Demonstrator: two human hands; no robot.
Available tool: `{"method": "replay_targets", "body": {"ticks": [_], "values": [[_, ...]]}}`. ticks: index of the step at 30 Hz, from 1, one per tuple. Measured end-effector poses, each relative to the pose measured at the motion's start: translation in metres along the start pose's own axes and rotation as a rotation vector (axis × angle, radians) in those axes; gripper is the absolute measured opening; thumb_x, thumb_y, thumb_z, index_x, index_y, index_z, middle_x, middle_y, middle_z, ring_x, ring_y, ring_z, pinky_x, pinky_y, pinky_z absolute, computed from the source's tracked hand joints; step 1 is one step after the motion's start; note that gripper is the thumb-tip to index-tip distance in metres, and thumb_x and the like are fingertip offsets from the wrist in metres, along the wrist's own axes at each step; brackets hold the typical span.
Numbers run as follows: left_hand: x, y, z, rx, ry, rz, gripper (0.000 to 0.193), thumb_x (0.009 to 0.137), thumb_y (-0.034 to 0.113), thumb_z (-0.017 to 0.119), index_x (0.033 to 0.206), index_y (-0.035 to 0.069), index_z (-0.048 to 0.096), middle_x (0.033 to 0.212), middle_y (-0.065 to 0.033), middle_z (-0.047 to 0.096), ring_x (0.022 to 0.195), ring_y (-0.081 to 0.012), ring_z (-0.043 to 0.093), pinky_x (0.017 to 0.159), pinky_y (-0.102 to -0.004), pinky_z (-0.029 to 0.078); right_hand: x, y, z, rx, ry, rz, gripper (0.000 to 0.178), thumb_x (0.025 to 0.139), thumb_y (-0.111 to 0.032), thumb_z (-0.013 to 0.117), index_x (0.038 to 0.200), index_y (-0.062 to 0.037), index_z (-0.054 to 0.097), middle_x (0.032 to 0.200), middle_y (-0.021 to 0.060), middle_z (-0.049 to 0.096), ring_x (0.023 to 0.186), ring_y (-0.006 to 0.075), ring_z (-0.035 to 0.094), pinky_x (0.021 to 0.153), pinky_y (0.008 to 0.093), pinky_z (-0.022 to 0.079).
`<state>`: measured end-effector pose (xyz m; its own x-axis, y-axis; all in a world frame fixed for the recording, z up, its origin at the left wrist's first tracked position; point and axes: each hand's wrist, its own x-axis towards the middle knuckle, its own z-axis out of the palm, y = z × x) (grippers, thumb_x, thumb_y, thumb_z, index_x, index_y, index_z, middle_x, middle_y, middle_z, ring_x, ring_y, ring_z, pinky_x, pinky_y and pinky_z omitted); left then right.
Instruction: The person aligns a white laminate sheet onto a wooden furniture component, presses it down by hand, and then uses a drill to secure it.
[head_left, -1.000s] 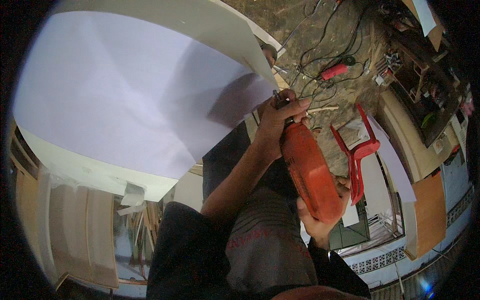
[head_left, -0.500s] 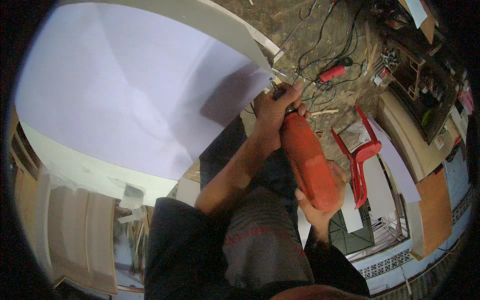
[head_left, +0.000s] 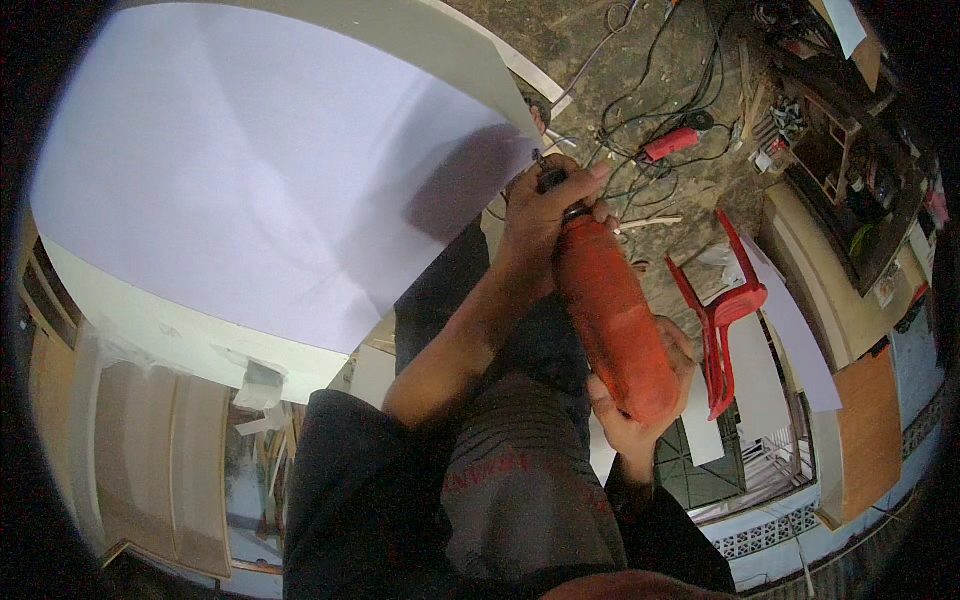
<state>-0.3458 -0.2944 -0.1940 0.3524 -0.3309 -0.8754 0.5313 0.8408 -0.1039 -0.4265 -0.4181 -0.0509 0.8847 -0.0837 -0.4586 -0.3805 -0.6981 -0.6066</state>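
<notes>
A long red power tool [head_left: 615,310], which looks like a trim router, lies across both my hands. My left hand [head_left: 545,205] is wrapped round its narrow black front end, thumb stretched along the top. A thin bit [head_left: 538,157] sticks out from there, at the right edge of a large white sheet-faced panel [head_left: 230,180]; whether it touches is too small to tell. My right hand [head_left: 640,415] cups the rounded rear end of the tool from below, its thumb on the near side. The tool casts a dark shadow onto the glossy panel.
Black cables [head_left: 700,90] coil on the dirty floor around another red power tool [head_left: 672,144]. A red plastic chair [head_left: 728,310] stands to my right, with white sheets and a brown board [head_left: 868,430] beyond. Cluttered wooden shelving [head_left: 830,160] is at the far right.
The tool and both hands hold nearly the same pose; the front end has shifted very slightly left. The grip is unchanged.
</notes>
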Motion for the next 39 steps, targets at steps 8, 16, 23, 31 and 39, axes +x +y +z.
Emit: {"method": "replay_targets", "body": {"ticks": [8,16,23,31,39], "values": [[-0.007,0.014,0.009,-0.038,-0.001,-0.098,0.037,0.083,0.015,0.062,0.116,0.012,0.045,0.065,0.0005,0.045,0.06,-0.0129,0.051,0.057,-0.0301,0.048,0.028,-0.059,-0.01,0.103,-0.083,0.322,0.077,0.063,-0.026,0.081,0.117,0.0036,0.035,0.112,0.0172,0.046,0.105,0.025,0.047,0.092,0.0365,0.037],[0.001,0.021,0.017,-0.033,0.012,-0.117,0.021,0.081,0.015,0.066,0.071,0.01,0.048,0.059,-0.0004,0.048,0.051,-0.0127,0.049,0.053,-0.0285,0.046,0.044,-0.084,-0.011,0.103,-0.015,0.466,0.074,0.065,-0.028,0.078,0.115,0.005,0.035,0.106,0.0141,0.047,0.1,0.0227,0.048,0.089,0.0346,0.037],[-0.003,0.031,0.021,-0.07,0.117,-0.192,0.019,0.076,0.01,0.071,0.074,0.008,0.052,0.06,-0.0014,0.05,0.049,-0.0116,0.048,0.049,-0.028,0.044,0.042,-0.089,-0.011,0.026,-0.066,0.467,0.07,0.066,-0.025,0.076,0.115,0.0042,0.034,0.108,0.0137,0.044,0.099,0.0215,0.047,0.088,0.0333,0.038],[0.006,0.031,0.015,-0.035,0.113,-0.166,0.019,0.077,0.014,0.069,0.074,0.006,0.052,0.059,-0.0018,0.05,0.049,-0.0124,0.048,0.049,-0.0275,0.043,0.041,-0.085,-0.008,-0.109,-0.1,0.304,0.078,0.063,-0.024,0.078,0.119,0.0049,0.032,0.11,0.0157,0.044,0.099,0.0225,0.049,0.088,0.0346,0.039],[-0.003,0.022,0.011,-0.25,0.07,-0.246,0.021,0.078,0.021,0.07,0.08,0.01,0.052,0.059,-0.0012,0.049,0.055,-0.0158,0.053,0.053,-0.03,0.046,0.04,-0.08,-0.007,-0.007,-0.028,0.336,0.081,0.061,-0.022,0.079,0.12,0.0056,0.03,0.106,0.0156,0.047,0.098,0.0234,0.05,0.086,0.0339,0.041]]}}
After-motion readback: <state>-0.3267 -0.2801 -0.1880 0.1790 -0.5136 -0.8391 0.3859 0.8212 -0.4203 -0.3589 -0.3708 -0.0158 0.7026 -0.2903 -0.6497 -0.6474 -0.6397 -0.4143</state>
